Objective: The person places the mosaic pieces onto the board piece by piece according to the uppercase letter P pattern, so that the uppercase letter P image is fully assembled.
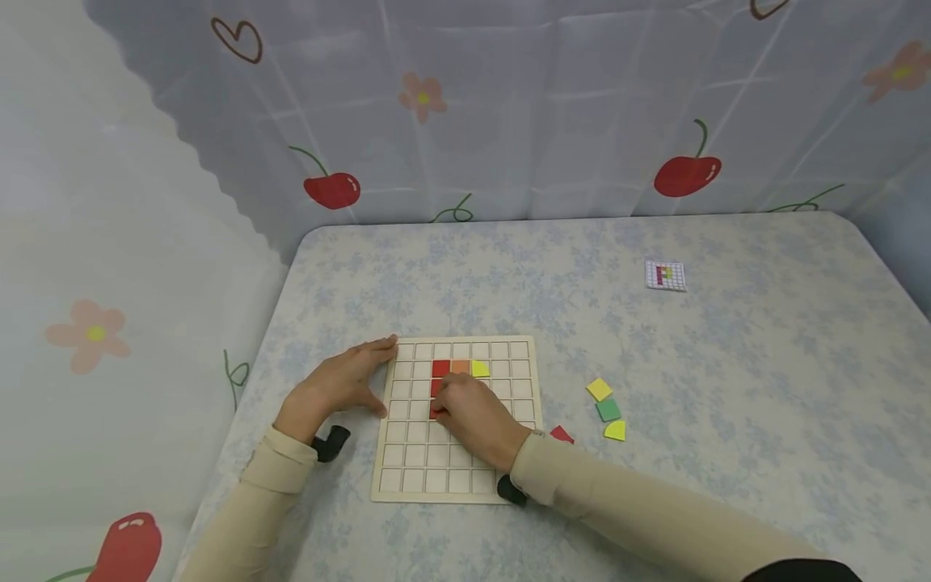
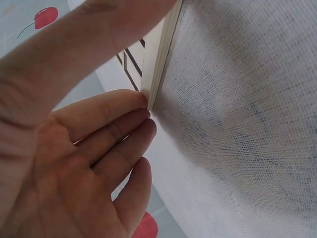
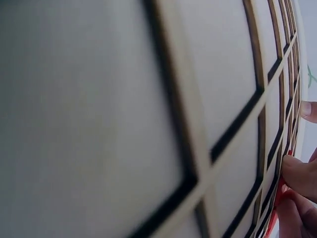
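A wooden grid board lies flat on the table. My left hand touches its left edge, with fingertips at the far corner and the thumb lower down; in the left wrist view the fingers are nearly straight against the rim. Over the middle of the grid, my right hand pinches a red tile down at a cell. Above that hand sit a red tile, an orange tile and a yellow tile in a row. Another red tile is partly hidden by the fingers.
Right of the board lie a yellow square tile, a green tile and a yellow cut-corner tile. A red piece shows beside the right sleeve. A small pattern card lies at the back right. A printed curtain hangs behind the table.
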`<state>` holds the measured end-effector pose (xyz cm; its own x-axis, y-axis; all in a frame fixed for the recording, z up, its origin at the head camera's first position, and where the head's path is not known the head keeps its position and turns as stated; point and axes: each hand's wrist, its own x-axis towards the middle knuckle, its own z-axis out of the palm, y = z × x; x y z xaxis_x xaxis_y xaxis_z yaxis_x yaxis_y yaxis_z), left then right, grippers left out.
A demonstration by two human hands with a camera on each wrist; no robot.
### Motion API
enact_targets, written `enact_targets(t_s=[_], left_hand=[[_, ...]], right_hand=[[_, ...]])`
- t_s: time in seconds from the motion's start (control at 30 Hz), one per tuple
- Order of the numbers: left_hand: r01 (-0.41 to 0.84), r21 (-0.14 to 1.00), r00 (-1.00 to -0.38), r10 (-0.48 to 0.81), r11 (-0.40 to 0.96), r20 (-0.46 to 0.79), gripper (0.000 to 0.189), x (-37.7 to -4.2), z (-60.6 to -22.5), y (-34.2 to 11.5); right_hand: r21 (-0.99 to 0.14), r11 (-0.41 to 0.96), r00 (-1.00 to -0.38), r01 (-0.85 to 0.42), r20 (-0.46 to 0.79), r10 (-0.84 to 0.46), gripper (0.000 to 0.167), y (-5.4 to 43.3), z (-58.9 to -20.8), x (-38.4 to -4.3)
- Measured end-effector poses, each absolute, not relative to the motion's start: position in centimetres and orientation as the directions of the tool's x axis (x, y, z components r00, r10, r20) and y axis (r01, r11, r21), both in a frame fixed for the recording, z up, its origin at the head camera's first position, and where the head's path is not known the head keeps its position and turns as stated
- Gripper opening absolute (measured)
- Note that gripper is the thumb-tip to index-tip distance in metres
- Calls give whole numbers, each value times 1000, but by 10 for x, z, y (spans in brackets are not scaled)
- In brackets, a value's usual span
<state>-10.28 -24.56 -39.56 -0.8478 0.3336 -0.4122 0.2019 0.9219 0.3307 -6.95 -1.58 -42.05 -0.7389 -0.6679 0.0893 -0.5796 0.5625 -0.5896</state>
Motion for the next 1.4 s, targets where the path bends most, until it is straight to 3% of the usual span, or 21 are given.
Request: enact_targets(t_s=[0.23, 0.53, 1.1, 1.4], left_hand=[[208, 333, -850, 338, 920, -404, 101, -102, -394, -246], [196, 322, -853, 323, 926, -411, 100, -101, -395, -244], [210, 330, -853, 338, 920, -398, 101, -101, -395, -248], [200, 360, -853, 343, 911, -395, 100, -101, -395, -249]], right_hand=[[-584, 561, -733, -586, 86, -675, 9, -17, -420, -69], [-549, 565, -735, -616, 141, -663, 19, 8, -415, -58], [-562, 742, -913, -364, 58, -404, 20, 122, -413, -50], [-578, 759, -934, -299, 16, -356, 25, 149, -417, -43]])
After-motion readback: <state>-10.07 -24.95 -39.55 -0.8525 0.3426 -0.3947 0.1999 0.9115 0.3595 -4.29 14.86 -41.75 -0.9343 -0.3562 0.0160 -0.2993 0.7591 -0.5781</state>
